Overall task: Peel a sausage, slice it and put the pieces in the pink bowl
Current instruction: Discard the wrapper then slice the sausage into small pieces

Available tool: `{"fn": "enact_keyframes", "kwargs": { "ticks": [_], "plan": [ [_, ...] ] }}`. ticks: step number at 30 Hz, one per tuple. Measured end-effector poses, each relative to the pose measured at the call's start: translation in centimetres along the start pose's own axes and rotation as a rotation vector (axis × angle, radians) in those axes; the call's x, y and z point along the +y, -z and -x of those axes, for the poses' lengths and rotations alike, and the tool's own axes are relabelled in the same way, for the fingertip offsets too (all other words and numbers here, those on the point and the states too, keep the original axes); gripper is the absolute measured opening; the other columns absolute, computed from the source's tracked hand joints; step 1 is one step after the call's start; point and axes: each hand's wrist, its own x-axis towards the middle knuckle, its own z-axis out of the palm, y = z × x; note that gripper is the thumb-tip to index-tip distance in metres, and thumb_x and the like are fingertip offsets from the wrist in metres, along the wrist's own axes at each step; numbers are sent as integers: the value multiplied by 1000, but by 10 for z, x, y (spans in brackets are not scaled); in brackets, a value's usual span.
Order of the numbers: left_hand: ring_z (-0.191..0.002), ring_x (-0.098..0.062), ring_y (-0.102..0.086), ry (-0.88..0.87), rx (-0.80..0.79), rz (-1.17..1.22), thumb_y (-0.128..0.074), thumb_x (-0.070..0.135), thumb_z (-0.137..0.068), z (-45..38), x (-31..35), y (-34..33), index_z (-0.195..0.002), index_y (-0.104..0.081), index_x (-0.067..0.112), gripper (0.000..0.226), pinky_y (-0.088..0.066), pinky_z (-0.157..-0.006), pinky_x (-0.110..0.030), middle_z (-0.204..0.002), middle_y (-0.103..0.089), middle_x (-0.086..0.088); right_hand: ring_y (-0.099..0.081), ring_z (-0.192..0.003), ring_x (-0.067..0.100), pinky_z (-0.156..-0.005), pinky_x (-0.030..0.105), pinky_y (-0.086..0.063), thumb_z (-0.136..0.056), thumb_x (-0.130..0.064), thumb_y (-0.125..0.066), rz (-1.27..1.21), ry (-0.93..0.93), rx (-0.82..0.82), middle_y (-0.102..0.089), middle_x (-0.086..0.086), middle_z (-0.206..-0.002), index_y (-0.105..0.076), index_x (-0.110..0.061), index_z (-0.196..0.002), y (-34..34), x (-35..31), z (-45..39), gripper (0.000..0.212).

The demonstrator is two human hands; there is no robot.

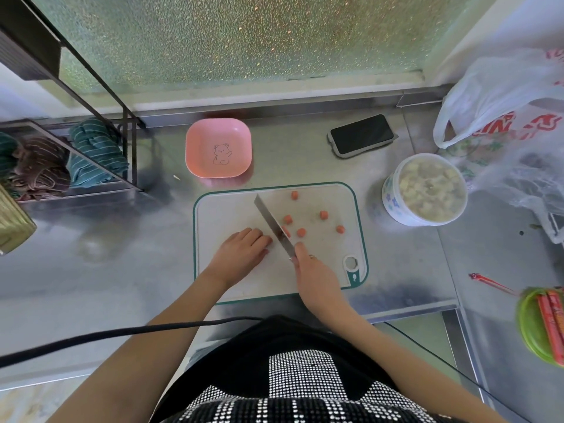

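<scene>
A white cutting board (232,285) with a teal rim lies in front of me. My right hand (314,270) grips a knife (271,222) whose blade slants across the board. My left hand (244,248) rests fingers-down just left of the blade, covering what is left of the sausage; only a pink tip shows by the fingertips. Several pink sausage pieces (300,232) lie scattered to the right of the blade, one further back (294,195). The pink bowl (218,148), with a bear drawing, stands behind the board and holds nothing.
A phone (361,134) lies at the back right. A white tub of food (425,189) and plastic bags (500,117) stand to the right. A green plate with wrapped sausages (546,322) sits at the far right. A rack with cloths (76,157) is on the left. A black cable (122,334) crosses near my body.
</scene>
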Motion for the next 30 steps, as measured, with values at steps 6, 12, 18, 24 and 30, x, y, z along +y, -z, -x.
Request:
{"fn": "enact_keyframes", "kwargs": {
  "ticks": [6,12,18,24,30],
  "plan": [
    [-66,-27,-61,38,-71,-16,-40,22,-86,-2,5,3,-88,-61,6,26,-50,-52,-31,-80,-64,-10,-61,-74,35,-61,37,-42,-102,-28,-28,-4,47,-40,-65,16,-88,-32,-13,-128,-6,-5,2,31],
    [-68,-28,-62,76,-97,8,-49,17,-85,-2,5,5,-91,-64,5,20,-52,-53,-32,-82,-65,-10,-62,-78,34,-64,38,-44,-102,-28,-28,17,41,-73,-65,16,-93,-30,-12,-131,-9,-5,0,33],
    [-65,-27,-62,62,-73,17,-80,7,-66,-2,8,7,-87,-62,6,28,-50,-50,-30,-81,-65,-11,-64,-81,32,-67,36,-45,-102,-25,-30,22,34,-91,-67,13,-94,-17,-20,-146,-7,-8,1,45],
    [-70,-28,-64,75,-55,7,-79,6,-68,0,8,2,-93,-65,5,30,-52,-54,-32,-88,-67,-11,-66,-85,29,-66,35,-46,-102,-19,-31,224,62,-104,-68,12,-100,-19,-13,-143,-14,-7,-2,43],
    [-72,-27,-64,111,-55,20,-79,10,-70,1,6,-2,-97,-65,7,31,-51,-53,-31,-91,-67,-10,-66,-89,30,-70,36,-48,-102,-18,-31,238,49,-127,-66,13,-106,-25,-15,-140,-12,-8,-5,39]
  ]
}}
